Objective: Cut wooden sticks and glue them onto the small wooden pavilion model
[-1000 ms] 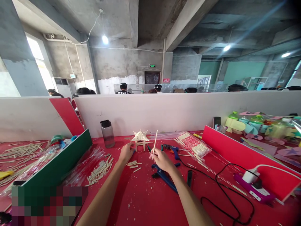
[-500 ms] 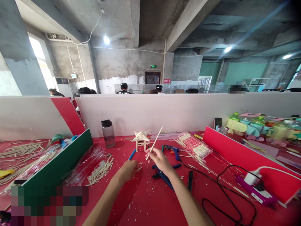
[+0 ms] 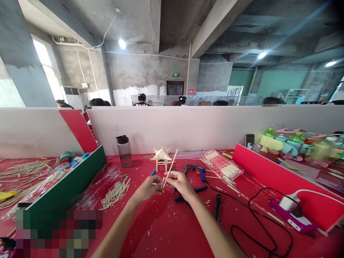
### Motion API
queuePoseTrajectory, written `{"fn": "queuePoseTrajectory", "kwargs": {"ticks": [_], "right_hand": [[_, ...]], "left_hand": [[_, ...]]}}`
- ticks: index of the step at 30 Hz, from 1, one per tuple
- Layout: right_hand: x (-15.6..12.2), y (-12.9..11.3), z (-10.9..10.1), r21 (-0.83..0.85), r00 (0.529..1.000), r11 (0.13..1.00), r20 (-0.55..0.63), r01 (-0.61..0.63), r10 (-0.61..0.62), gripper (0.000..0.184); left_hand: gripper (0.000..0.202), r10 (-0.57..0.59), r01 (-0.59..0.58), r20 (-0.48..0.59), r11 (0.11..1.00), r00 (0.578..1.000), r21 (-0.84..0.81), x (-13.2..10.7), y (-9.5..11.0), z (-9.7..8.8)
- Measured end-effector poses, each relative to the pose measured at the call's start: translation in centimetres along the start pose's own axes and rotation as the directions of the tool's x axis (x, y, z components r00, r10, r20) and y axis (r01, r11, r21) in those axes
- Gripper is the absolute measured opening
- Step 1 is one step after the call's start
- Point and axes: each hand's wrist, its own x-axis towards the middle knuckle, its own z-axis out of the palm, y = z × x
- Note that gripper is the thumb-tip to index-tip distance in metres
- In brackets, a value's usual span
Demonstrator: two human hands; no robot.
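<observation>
My right hand (image 3: 180, 183) pinches a long thin wooden stick (image 3: 172, 163), which tilts up and away to the right. My left hand (image 3: 149, 188) has come up close beside it, and a short piece of stick (image 3: 163, 180) shows at its fingertips, by the long stick's lower end. Just behind both hands stands a small pavilion model (image 3: 161, 159) built of sticks, with a peaked roof and upturned corners. Under and beside my right hand lie blue-handled cutters (image 3: 200, 189), partly covered by it. A blue pen-like rod (image 3: 153, 172) pokes out beyond my left hand.
A glue gun (image 3: 198, 171) and packed sticks (image 3: 223, 164) lie to the right, with a black cable (image 3: 248, 208) running to a purple power strip (image 3: 294, 218). On the left are a water bottle (image 3: 124, 152), cut sticks (image 3: 116, 193) and a green divider (image 3: 67, 186).
My left hand has risen from the tabletop toward my right hand, now with a short stick piece at its fingertips. The long stick has moved slightly down and left.
</observation>
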Motion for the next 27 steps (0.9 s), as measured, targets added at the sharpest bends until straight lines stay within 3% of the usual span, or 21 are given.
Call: {"fn": "queuePoseTrajectory", "kwargs": {"ticks": [5, 12, 18, 27], "right_hand": [[0.1, -0.1, 0.0, -0.007, 1.000, 1.000, -0.017, 0.026, -0.026, 0.041], [-0.1, -0.7, -0.2, 0.022, 0.999, 1.000, -0.039, 0.007, -0.006, 0.040], [-0.2, -1.4, -0.7, 0.109, 0.995, 0.994, -0.096, -0.002, 0.013, 0.042], [-0.3, -1.5, -0.3, 0.143, 0.996, 0.990, -0.092, 0.010, 0.003, 0.039]], "left_hand": [[0.044, 0.001, -0.010, -0.088, 0.995, 0.996, -0.100, 0.3, -0.1, 1.4], [0.045, 0.039, -0.048, -0.111, 0.996, 0.993, -0.075, 0.2, 0.2, 1.8], [0.038, 0.271, -0.253, -0.067, 0.946, 0.960, 0.200, -0.5, 0.9, 2.2], [0.027, 0.407, -0.327, -0.137, 0.858, 0.903, 0.395, -0.4, -0.3, 2.0]]}}
